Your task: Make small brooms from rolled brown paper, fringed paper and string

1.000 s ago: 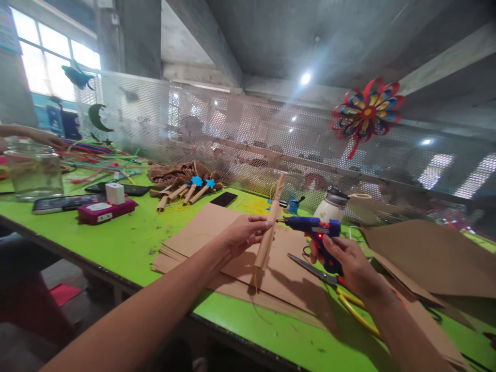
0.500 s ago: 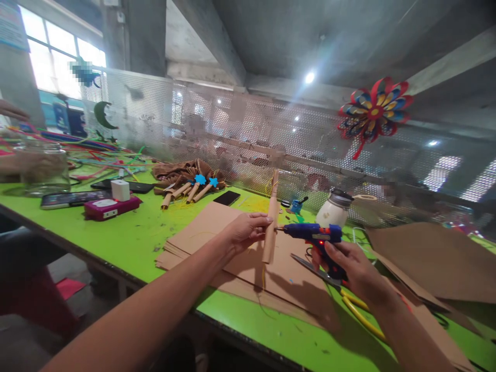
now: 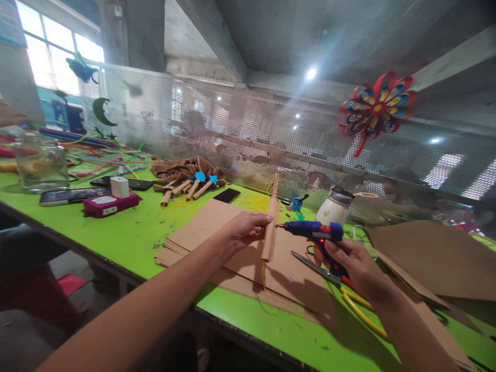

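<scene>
My left hand (image 3: 245, 229) pinches a rolled brown paper stick (image 3: 270, 222), held nearly upright above a stack of brown card sheets (image 3: 217, 227); a yellow strand hangs from its lower end. My right hand (image 3: 351, 263) grips a blue hot glue gun (image 3: 318, 233) with a red light on its handle. The gun's nozzle tip touches the right side of the stick at mid height.
Yellow-handled scissors (image 3: 341, 292) lie on the sheets under my right hand. A white bottle (image 3: 334, 207), a tape roll (image 3: 365, 198), finished brown paper fans (image 3: 186, 178), phones (image 3: 67, 195), a pink box (image 3: 110, 203) and a glass jar (image 3: 41, 164) stand on the green table (image 3: 127, 232). A perforated screen backs it.
The stick has turned from a tilt to nearly upright. The glue gun's nozzle has closed in until it touches the stick. Both hands stay in much the same place.
</scene>
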Available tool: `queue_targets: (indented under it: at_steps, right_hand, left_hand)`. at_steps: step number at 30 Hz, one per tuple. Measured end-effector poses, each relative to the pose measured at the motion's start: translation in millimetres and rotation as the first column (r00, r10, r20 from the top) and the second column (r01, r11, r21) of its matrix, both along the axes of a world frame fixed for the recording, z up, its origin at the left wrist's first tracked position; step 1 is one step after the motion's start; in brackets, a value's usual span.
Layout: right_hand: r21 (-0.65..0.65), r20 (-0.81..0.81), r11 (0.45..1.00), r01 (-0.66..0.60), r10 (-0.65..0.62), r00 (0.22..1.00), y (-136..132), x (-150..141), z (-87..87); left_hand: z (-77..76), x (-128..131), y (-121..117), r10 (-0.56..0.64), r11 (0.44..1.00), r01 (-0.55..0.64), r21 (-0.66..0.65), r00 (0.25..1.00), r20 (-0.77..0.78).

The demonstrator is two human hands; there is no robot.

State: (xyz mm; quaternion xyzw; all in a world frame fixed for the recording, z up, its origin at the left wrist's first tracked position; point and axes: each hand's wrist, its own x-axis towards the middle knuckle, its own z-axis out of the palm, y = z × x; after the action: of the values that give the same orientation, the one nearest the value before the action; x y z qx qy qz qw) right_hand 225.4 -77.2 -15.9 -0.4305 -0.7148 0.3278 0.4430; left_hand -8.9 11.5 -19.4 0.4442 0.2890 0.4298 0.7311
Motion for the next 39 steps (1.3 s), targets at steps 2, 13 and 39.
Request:
queue_targets:
  at_steps: [2, 13, 39]
  right_hand:
    - [-0.011, 0.016, 1.000, -0.009, 0.009, 1.000, 0, 2, -1.0]
    - [-0.035, 0.058, 0.999, 0.004, -0.002, 0.998, 0, 5, -1.8]
    - [-0.020, 0.108, 0.999, -0.030, 0.032, 0.994, 2, 7, -4.0]
  left_hand:
    - [1.4, -1, 0, 0.003, 1.000, -0.003, 0.001, 1.000, -0.013]
    - [2.1, -1, -2, -0.016, 1.000, 0.016, 0.022, 0.999, -0.033]
    - [9.4, 1, -8, 0.077, 0.996, -0.082, -0.044, 0.992, -0.096]
